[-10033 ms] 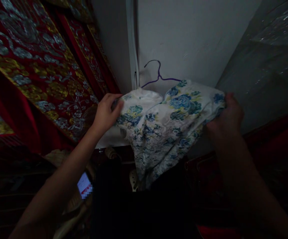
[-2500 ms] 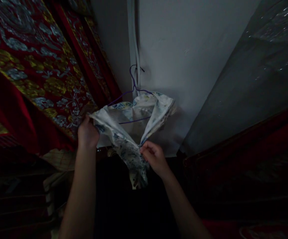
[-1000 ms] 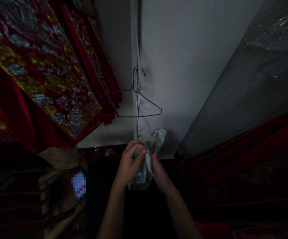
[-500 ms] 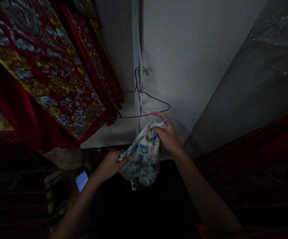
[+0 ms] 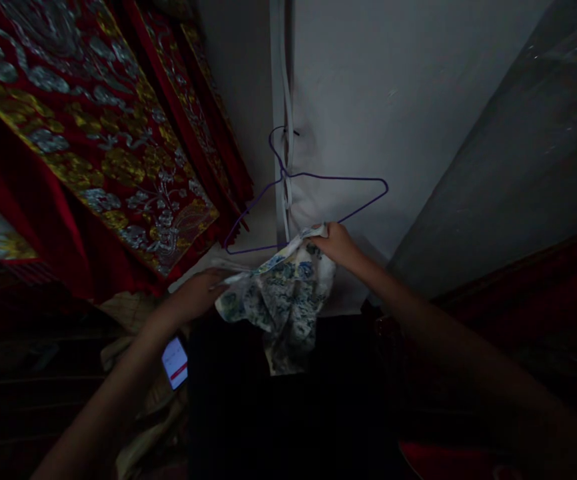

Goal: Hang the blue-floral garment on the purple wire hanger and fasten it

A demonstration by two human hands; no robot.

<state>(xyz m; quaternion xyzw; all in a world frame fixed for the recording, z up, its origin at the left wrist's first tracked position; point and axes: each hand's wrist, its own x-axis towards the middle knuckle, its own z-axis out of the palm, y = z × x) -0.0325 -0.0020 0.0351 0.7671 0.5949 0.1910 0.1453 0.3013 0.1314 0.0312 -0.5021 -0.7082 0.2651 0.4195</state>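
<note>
A white cloth with a blue and yellow floral print (image 5: pixel 288 293) is stretched by its top edge between my hands and hangs down in folds. My left hand (image 5: pixel 201 293) grips its left end; those fingers are dim and slightly blurred. At the upper right corner my right hand (image 5: pixel 337 244) pinches the cloth, close to the bottom bar of a purple wire hanger (image 5: pixel 336 177). The hanger hangs tilted by its hook near a pale cord on the wall. Part of its bottom bar is hidden behind the cloth and my right hand.
Red drapes with gold and silver embroidery (image 5: pixel 133 153) hang at the left. A lit phone (image 5: pixel 174 363) lies below my left forearm. Pale wall (image 5: pixel 368 87) stands ahead, with a white cord (image 5: pixel 287 73) running down it. Greyish plastic sheeting (image 5: pixel 518 147) covers the right side.
My hands have moved apart, drawing the cloth's top edge wider, and the cloth now overlaps the hanger's bottom bar. The hanger has turned and tilted, its right end higher.
</note>
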